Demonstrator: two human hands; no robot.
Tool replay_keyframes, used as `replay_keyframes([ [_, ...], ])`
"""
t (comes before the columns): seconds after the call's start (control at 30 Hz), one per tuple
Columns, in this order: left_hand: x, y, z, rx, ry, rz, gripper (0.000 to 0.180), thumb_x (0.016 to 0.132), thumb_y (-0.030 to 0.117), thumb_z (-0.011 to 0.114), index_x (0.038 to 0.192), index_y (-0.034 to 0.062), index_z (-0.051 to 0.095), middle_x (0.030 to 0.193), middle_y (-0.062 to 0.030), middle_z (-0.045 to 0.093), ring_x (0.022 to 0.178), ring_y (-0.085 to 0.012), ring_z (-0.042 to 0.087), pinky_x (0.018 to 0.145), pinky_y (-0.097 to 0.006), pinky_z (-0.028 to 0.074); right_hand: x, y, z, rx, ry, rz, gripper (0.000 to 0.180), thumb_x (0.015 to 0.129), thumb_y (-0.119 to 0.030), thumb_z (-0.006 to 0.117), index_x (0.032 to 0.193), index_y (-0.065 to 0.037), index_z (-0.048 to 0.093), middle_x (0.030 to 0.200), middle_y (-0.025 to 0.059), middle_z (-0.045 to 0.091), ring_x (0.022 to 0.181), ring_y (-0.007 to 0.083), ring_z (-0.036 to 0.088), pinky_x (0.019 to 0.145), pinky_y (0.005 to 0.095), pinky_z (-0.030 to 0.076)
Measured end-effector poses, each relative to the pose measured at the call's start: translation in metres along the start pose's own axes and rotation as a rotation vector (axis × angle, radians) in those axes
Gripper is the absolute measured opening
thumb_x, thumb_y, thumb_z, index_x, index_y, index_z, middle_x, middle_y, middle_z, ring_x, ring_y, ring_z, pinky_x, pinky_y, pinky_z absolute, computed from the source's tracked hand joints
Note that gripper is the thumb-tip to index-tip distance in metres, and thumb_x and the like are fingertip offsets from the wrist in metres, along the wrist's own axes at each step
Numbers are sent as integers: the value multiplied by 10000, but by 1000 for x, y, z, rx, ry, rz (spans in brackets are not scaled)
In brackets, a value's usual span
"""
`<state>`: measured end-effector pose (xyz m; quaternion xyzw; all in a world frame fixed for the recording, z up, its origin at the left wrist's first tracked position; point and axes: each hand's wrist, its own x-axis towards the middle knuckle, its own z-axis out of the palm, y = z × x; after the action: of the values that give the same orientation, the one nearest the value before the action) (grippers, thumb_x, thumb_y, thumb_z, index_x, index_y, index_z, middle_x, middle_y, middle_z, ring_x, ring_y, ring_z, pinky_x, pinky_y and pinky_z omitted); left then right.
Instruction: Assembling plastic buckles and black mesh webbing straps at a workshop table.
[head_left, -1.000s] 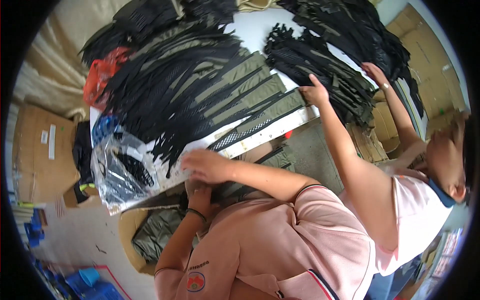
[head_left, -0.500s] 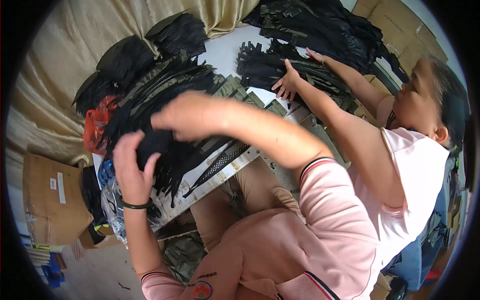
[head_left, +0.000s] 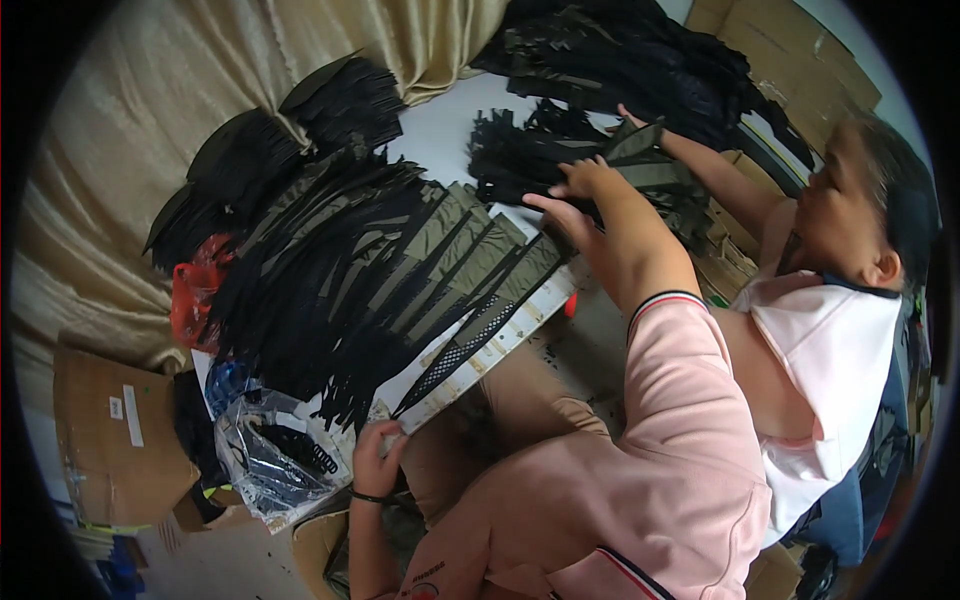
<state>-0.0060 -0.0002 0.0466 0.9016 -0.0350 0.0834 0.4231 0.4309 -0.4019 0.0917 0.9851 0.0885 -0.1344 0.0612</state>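
My left hand (head_left: 378, 455) is closed at the near edge of the white table (head_left: 448, 408), by the pointed end of a black mesh strip (head_left: 462, 342). Whether its fingers grip the strip or only the edge cannot be made out. Across the table reaches my right hand (head_left: 572, 212), fingers stretched out, over the near side of a dark bundle of strips (head_left: 520, 150); its arm partly overlaps a co-worker's nearer arm. Between my hands a wide fan of black and olive strips (head_left: 340, 260) covers the table, with olive fabric pieces (head_left: 470, 245) along its right side.
A co-worker (head_left: 800, 330) at the right has a hand (head_left: 637, 125) on the bundle. Black stacks (head_left: 245, 155) stand along the gold curtain (head_left: 120, 180). Red plastic bag (head_left: 195, 290), clear bag (head_left: 275, 460) and cardboard box (head_left: 125, 435) lie left. Another black pile (head_left: 640, 60) lies at the back.
My left hand has dropped from above the strips to the table's near edge. My right hand has swung rightward from the fan to the bundle. The co-worker now lifts an olive piece there.
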Motion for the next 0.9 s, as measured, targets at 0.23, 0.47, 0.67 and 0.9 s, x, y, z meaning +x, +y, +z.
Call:
replay_keyframes([
  [0.23, -79, -35, 21, -223, 3, -329, 217, 801, 89, 669, 993, 19, 597, 890, -108, 608, 817, -188, 623, 724, -287, 482, -6, -63, -33, -46, 225, 5, 504, 859, -394, 535, 1304, -165, 476, 1376, 96, 427, 1296, 285, 357, 987, 653, 200],
  [0.47, -51, -6, 29, -120, -21, -252, 191, 803, 105, 659, 976, 34, 621, 908, -119, 637, 812, -213, 624, 712, -290, 482, -78, -196, -50, 729, 601, -587, 217, 818, -197, 637, 986, -60, 632, 917, 131, 662, 844, 286, 635, 755, 365, 501],
  [0.67, -44, -20, 14, -53, 177, -249, 264, 784, 85, 667, 1034, 37, 597, 929, -106, 597, 755, -219, 596, 676, -300, 477, -196, -307, 92, 380, 315, -1210, 296, 678, -217, 724, 945, -116, 650, 875, 75, 597, 914, 278, 538, 797, 392, 440],
  [0.9, -35, -63, 12, 152, 153, -219, 353, 773, 78, 677, 1099, 14, 557, 994, -126, 562, 676, -187, 557, 607, -288, 463, -218, -360, 148, 413, 299, -1226, 136, 712, -248, 657, 749, -117, 651, 806, 45, 602, 892, 259, 567, 762, 395, 405],
])
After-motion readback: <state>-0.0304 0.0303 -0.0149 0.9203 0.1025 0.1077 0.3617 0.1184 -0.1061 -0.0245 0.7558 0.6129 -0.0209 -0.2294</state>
